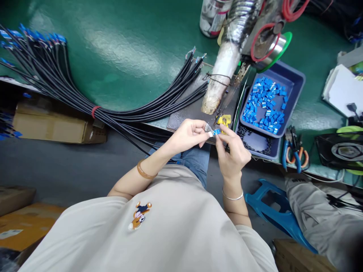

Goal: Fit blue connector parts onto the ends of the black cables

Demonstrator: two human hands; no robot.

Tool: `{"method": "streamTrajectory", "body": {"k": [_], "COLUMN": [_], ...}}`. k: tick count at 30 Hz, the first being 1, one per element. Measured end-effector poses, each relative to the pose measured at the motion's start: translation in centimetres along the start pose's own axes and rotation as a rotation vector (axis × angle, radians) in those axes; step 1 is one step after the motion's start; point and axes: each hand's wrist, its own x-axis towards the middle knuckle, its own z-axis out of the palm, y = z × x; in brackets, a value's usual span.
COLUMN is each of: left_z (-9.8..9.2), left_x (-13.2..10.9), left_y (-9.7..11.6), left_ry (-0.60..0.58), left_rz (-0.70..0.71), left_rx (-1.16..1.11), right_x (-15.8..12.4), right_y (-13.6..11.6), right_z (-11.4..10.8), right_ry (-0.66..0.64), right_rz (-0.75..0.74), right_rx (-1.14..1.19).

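Shirt: a pale shirt [176,226] fills the bottom of the view, with a small cartoon patch [139,215] on the chest.
Wrists: a brown bangle [143,172] sits on the left wrist and a thin silver bracelet [232,197] on the right.
Lap: blue jeans [195,160] show between the forearms; a blue stool [272,211] lies on the floor just right of the right arm.
Left hand: the left hand [188,136] is curled, thumb and forefinger pinched tight on the shiny left end of a blue plug [217,132].
Right hand: the right hand [232,153] has its thumb and forefinger closed narrowly on the plug's right side, the other fingers folded.
Blue plug: held between both hands' fingertips, in the air at the near edge of the bench, just in front of a yellow block [225,121].
Neighbour: another person's leg [320,204] in pale trousers shows at the right.
Pliers: pliers [293,151] with blue and orange handles lie on the bench edge, right of the trays.
Trays: a dark blue tray [297,81] holds a heap of small blue pieces [266,107]; it rests on a lower tray [255,139] that holds small black pieces.
Cables: a bundle of black cables [127,113], bound by a red tie [95,110], fans out leftward with blue-tipped ends and reaches a dark mat [190,111] beyond the hands.
Box: a cardboard box [53,126] sits under the bench at the left.
Tool: a tape-wrapped tool [224,71] slants down toward the yellow block.
Bench: the green bench [127,49] spreads behind everything.
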Motion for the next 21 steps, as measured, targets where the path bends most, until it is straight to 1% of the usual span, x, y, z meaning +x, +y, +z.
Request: {"method": "streamTrajectory", "body": {"k": [2, 6, 15, 21], "left_z": [0.0, -0.1, -0.1, 0.1], "left_x": [0.0, 0.0, 0.7, 0.4], "left_y": [-0.1, -0.2, 0.1, 0.6], "left_ry": [-0.014, -0.017, 0.064, 0.112], "left_rz": [-0.007, -0.010, 0.042, 0.056], "left_rx": [0.010, 0.030, 0.053, 0.114], "right_x": [0.0, -0.1, 0.6, 1.1], "right_y": [0.2, 0.4, 0.3, 0.1], "right_z": [0.4, 0.9, 1.1, 0.9], "right_ry": [0.002, -0.007, 0.009, 0.018], "right_rz": [-0.009, 0.019, 0.096, 0.096], "right_rx": [0.013, 0.052, 0.102, 0.115]}}
